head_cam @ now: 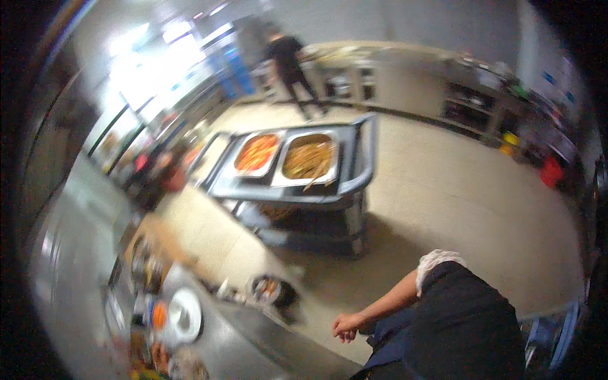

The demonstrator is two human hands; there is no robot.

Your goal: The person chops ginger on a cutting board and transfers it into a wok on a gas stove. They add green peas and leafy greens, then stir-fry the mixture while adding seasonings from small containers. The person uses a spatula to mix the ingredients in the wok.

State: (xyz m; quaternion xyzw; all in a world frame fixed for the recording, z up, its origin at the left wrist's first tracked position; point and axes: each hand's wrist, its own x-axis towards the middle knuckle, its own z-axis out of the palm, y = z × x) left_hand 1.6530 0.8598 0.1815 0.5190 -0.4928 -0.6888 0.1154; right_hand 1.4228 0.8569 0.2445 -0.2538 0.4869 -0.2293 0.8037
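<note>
My right hand hangs low beside the edge of a steel counter, its fingers curled in and nothing seen in them. Out of view is my left hand. Before me stands a metal trolley with a raised rail. Two steel pans rest on its top: one holds orange-red food pieces, the other a brownish, strand-like food. Food strands hang over that pan's near rim. A white plate lies on the counter at the lower left, close to an orange item. The view is blurred.
A person in dark clothes stands at the far worktable. By the counter is a dark round container with contents. A red object and a yellow one sit near the right wall. Blue-grey metal bars show lower right.
</note>
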